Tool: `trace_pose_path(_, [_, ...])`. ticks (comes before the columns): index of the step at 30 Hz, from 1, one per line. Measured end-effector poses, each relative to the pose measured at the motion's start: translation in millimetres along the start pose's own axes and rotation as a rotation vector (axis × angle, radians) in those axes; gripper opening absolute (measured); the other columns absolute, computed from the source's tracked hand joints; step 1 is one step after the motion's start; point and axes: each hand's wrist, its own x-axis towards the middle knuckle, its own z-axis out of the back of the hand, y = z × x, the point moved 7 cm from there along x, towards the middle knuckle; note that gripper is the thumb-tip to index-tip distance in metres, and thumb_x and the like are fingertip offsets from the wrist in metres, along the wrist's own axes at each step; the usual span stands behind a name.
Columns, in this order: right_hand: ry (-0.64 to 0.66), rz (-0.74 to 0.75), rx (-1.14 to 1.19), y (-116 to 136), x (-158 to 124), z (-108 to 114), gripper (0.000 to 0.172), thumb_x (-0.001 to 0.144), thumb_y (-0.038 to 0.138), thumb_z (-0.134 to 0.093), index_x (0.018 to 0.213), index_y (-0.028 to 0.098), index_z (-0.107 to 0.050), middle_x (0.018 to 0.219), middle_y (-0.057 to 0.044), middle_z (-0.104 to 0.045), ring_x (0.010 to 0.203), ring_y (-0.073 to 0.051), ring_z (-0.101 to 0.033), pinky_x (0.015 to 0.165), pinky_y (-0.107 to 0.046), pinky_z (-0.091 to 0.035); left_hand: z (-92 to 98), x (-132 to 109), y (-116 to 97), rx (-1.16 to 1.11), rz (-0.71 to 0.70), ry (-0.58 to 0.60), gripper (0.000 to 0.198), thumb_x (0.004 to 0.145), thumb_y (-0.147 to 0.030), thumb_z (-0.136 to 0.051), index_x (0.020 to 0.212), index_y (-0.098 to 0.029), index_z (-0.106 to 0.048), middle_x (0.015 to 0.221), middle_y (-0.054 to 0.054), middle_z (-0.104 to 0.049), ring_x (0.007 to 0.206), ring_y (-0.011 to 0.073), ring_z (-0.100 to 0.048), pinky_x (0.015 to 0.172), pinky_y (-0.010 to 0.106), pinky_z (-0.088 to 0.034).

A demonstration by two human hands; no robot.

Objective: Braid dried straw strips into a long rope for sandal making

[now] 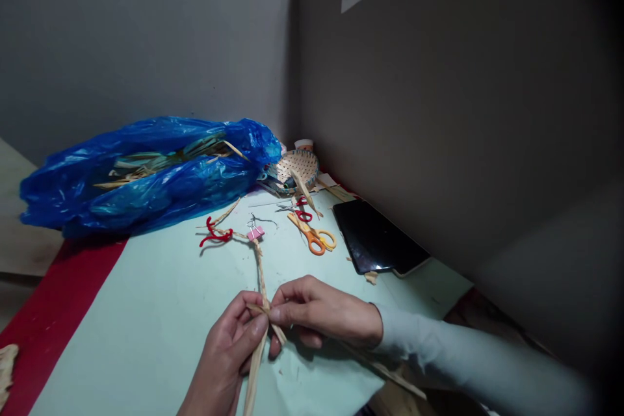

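A pale braid of dried plant strips (260,270) runs from a pink binder clip (255,233) toward me. At its near end my left hand (238,335) pinches the strips between thumb and fingers. My right hand (316,312) meets it there, its thumb and forefinger closed on a strip at the same crossing. Loose strips (254,377) hang down below the left thumb, and a short end sticks out to the left. Red ties (218,234) are wound around the braid's far part, beyond the clip.
Orange-handled scissors (314,240) and small red-handled scissors (303,213) lie ahead, left of a dark tablet (377,237). A blue plastic bag (146,201) of dried strips fills the back left. Behind are a woven basket (305,166) and a cup (304,143). Walls stand close behind and right.
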Motion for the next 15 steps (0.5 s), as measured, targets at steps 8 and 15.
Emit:
trace_pose_path(8, [0.099,0.079,-0.164,12,3,18,0.025,0.080,0.032,-0.066,0.091,0.009,-0.066,0.061,0.000,-0.062,0.057,-0.008,-0.050,0.059,-0.018,-0.038,2.5,1,5,-0.114,0.126,0.048,0.025,0.070,-0.028,-0.078,0.089,-0.018,-0.063,0.062,-0.005,-0.054,0.043,0.0015,-0.033,0.044,0.013,-0.032])
trace_pose_path(15, [0.002,0.204,-0.921,47,-9,18,0.025,0.085,0.018,-0.057,0.104,0.016,-0.073,0.077,-0.004,-0.071,0.069,-0.013,-0.059,0.065,-0.021,-0.037,6.0,1,7,-0.145,0.194,0.075,0.029,0.069,-0.026,-0.079,0.092,-0.017,-0.065,0.066,-0.004,-0.054,0.041,-0.0001,-0.031,0.039,0.012,-0.023])
